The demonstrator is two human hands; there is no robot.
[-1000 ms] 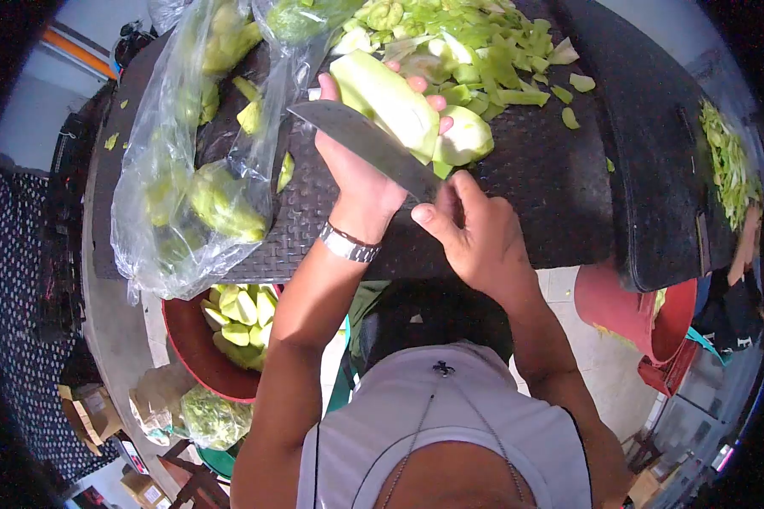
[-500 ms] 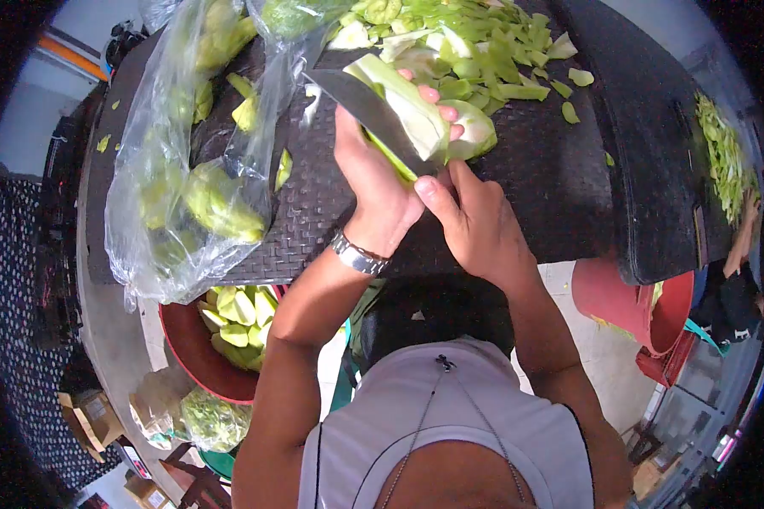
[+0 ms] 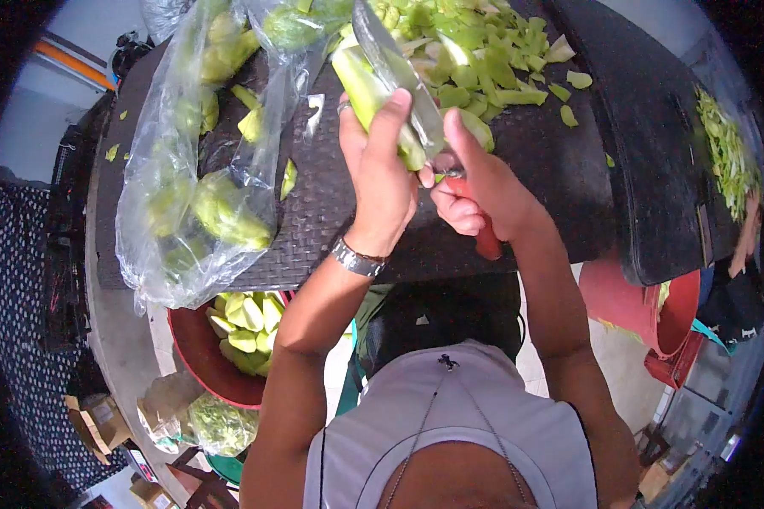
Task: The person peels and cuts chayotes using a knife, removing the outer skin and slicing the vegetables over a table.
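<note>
A long pale green vegetable piece (image 3: pixel 362 89) is gripped by my left hand (image 3: pixel 384 165), its thumb along the near side. My right hand (image 3: pixel 484 187) is wrapped round the red handle of a large knife (image 3: pixel 396 72). The wide blade points up and away, lying against the vegetable's right side. Behind the blade, a heap of green peelings (image 3: pixel 484 59) covers the far part of the dark woven table (image 3: pixel 560 178). Another peeled green piece (image 3: pixel 475 127) lies just beyond my right hand, partly hidden by it.
A clear plastic bag (image 3: pixel 157 220) of green vegetables lies at the left. Below the table edge, a red tub (image 3: pixel 199 360) holds cut pieces; another red bucket (image 3: pixel 624 310) lies tilted at the right. Green strips (image 3: pixel 726 157) and a person's arm (image 3: pixel 745 233) are at the far right.
The knife has swung upright, away from its slanted position across my left palm. My left thumb has closed over the vegetable, which has turned. My right hand has rotated, showing the red handle.
</note>
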